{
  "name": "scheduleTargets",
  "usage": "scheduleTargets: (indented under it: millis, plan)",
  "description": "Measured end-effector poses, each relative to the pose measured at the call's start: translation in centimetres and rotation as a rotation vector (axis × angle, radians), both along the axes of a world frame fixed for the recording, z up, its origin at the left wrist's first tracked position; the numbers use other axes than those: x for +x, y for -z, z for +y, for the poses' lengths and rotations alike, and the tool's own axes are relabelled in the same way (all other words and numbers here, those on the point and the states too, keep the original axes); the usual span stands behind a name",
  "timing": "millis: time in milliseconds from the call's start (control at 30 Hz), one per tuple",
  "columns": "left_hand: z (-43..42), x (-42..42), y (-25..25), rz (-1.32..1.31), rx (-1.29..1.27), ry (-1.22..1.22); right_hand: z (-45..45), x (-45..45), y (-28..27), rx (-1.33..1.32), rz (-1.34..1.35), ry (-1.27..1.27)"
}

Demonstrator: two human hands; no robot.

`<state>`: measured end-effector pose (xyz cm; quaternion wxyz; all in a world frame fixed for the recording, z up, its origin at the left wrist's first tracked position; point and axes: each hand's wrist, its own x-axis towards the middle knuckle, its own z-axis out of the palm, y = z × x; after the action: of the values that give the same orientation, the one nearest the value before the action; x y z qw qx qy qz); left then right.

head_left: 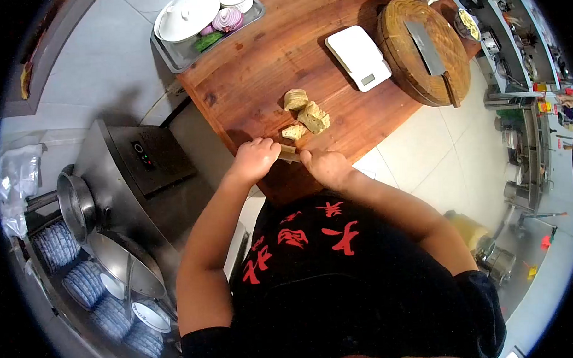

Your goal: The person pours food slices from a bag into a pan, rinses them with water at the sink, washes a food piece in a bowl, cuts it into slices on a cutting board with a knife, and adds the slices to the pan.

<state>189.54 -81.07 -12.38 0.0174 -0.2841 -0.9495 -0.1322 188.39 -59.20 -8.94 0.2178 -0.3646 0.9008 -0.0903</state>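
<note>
At the near edge of the wooden table, my left hand (257, 160) curls its fingers around one end of a tan, flat strip (289, 153). My right hand (328, 169) closes on the strip's other end. Its exact kind I cannot make out, since both hands partly cover it. Just beyond the strip lie three pale yellow food chunks with darker specks: a far chunk (296, 100), a larger middle chunk (314, 117) and a small near chunk (294, 132).
A white kitchen scale (358, 56) and a round chopping block (400, 80) with a cleaver (425, 48) stand at the right. Back left, a metal tray (176, 61) holds a lidded white pot (187, 16) and a cut onion (228, 19). A steel cabinet (124, 147) stands left.
</note>
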Motion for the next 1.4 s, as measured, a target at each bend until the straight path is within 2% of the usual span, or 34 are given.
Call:
scheduleTargets:
  millis: [200,400,500,600,700,800,900,1000,1067,1133,1200,1267,1367,1400]
  plan:
    - [-0.3,-0.5,1.5,0.01,0.032,0.01,-0.4,-0.2,1.5,0.043,0.019,-0.007]
    - [-0.6,-0.9,2.7,0.051,0.058,0.023,-0.6,0.0,2.6,-0.026,0.033,0.003]
    - [-0.9,-1.4,2.7,0.012,0.042,0.014,-1.6,-0.3,1.8,0.085,0.208,-0.053]
    - [-1.1,-1.7,2.9,-0.055,0.03,0.009,-2.0,-2.2,1.4,0.024,-0.134,-0.041]
    - [-1.3,-2.1,3.5,-0.078,0.032,0.017,-2.9,-3.1,0.3,0.159,-0.26,-0.022]
    - [-1.1,-2.3,3.9,-0.054,0.029,0.013,-2.4,-2.6,3.0,0.054,-0.279,0.08]
    - [-0.5,-2.1,4.2,-0.022,-0.009,-0.006,-1.8,-3.9,3.5,0.045,-0.258,-0.106]
    - [0.0,-1.5,4.4,-0.014,-0.039,-0.013,-0.3,-3.1,6.0,-0.079,-0.134,-0.169]
    - [0.0,-2.7,3.6,0.001,-0.048,0.004,0.1,-3.4,6.9,-0.019,-0.27,0.036]
    - [0.2,-3.8,2.3,-0.013,-0.075,0.001,0.5,-3.8,7.7,0.018,-0.26,0.139]
    - [0.5,-4.0,0.0,0.015,-0.024,0.017,0.4,-4.0,4.2,0.059,-0.336,0.251]
    - [0.8,-2.5,-1.6,-0.011,-0.037,0.014,0.7,-2.9,1.1,0.141,-0.201,0.035]
    - [0.3,-0.9,-1.0,0.032,-0.031,0.016,0.0,-1.1,-0.7,0.063,-0.206,0.09]
    - [0.3,-0.5,-0.7,0.048,-0.019,0.021,-0.3,-0.9,-0.8,0.119,-0.193,0.041]
